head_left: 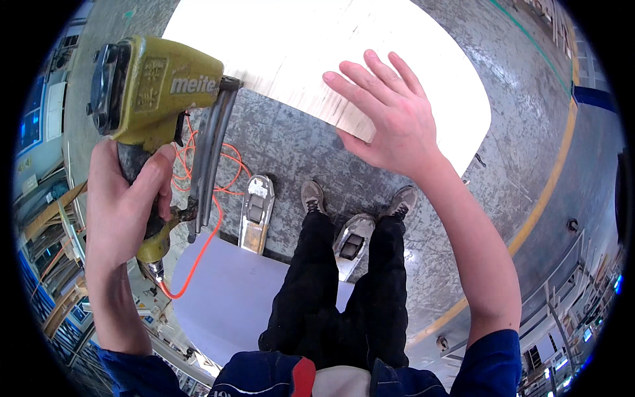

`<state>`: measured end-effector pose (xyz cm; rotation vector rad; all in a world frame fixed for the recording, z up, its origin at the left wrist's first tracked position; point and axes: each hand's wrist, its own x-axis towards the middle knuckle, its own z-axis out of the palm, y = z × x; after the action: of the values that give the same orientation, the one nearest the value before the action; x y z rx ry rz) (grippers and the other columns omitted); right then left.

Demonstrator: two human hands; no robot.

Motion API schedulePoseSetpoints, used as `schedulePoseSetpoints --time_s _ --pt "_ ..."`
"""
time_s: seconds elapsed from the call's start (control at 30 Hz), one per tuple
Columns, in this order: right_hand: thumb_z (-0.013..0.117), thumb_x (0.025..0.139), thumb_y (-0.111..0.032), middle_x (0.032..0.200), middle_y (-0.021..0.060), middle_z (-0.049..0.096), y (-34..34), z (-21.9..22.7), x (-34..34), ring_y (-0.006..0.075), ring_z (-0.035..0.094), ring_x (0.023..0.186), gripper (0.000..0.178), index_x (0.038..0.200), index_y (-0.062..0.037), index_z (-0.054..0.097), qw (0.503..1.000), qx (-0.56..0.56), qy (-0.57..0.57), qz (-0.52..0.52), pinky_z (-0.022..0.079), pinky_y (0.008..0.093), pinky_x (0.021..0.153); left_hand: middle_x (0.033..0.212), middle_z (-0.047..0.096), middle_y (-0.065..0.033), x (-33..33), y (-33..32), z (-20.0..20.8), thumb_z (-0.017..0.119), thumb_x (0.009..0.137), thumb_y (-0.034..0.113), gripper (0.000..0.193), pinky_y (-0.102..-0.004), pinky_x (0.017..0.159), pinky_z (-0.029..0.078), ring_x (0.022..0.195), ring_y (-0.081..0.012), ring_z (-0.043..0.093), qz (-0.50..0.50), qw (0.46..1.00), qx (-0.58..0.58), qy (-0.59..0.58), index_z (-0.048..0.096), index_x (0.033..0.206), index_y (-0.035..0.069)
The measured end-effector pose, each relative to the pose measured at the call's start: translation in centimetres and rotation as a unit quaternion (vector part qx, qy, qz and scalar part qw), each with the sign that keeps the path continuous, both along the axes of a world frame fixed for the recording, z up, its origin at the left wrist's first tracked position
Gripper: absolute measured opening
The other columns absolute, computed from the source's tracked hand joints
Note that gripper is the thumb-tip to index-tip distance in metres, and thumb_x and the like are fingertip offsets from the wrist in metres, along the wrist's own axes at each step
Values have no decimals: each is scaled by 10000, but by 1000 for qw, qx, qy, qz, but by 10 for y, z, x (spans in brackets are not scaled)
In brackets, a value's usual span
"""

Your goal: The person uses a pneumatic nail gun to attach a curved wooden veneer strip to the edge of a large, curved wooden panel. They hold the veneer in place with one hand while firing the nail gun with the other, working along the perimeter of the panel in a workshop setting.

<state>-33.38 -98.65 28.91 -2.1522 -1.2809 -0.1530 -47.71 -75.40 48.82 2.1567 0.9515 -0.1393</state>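
Note:
My left hand [126,205] is wrapped round the dark grip of a yellow-green pneumatic nail gun [173,69]. The gun's nose is turned to the right, at the near left edge of a pale wooden board [284,46]. From the base of the grip runs an orange air hose [213,231]. Over the near edge of the board, my right hand [390,119] is spread out with fingers apart and nothing in it. Whether its palm touches the wood I cannot tell.
Two worn metal fork tips [256,215] stick out beside my feet from a pale lavender panel [218,284]. Loops of hose lie on the scuffed grey floor [529,132]. Stacked timber offcuts [56,264] stand at the left. A yellow floor line [549,192] curves along the right.

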Motion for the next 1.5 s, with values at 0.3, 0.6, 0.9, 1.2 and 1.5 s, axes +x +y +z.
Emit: schedulePoseSetpoints --time_s 0.3,0.6,0.9,1.2,1.5 --pt "826 751 -285 1400 -15 611 -4 -5 2 242 533 1365 712 1421 -269 588 1000 17 -9 -7 336 469 1234 648 567 -39 -12 -18 6 644 959 99 173 -252 466 420 497 -102 527 5 999 -26 -20 534 1011 -24" --pt "810 752 -267 1368 -11 622 -2 -14 3 229 537 1351 668 1386 -243 603 999 47 -8 -13 351 462 1224 633 580 -32 4 -33 -11 680 966 135 203 -255 470 421 498 -96 534 -23 1000 -9 9 548 949 -19" --pt "819 735 -277 1351 -17 636 -1 -14 3 229 553 1333 678 1378 -239 608 998 59 -5 -12 360 456 1220 634 582 -35 3 -37 -9 681 964 121 211 -259 477 426 506 -99 541 -17 1000 15 21 529 976 -25" --pt "825 741 -302 1362 -22 644 -6 -17 4 222 556 1336 668 1371 -224 616 998 62 -17 -19 364 454 1218 676 595 -54 -4 -40 -8 661 976 106 213 -252 473 421 511 -102 533 -18 1000 18 -9 492 1000 -23" --pt "802 784 -285 1427 -29 595 -45 -37 -16 219 524 1373 735 1467 -258 533 999 23 17 -32 317 452 1244 656 589 -72 4 -80 -17 599 938 26 126 -262 471 444 503 -114 546 -30 999 -22 7 522 993 -57"
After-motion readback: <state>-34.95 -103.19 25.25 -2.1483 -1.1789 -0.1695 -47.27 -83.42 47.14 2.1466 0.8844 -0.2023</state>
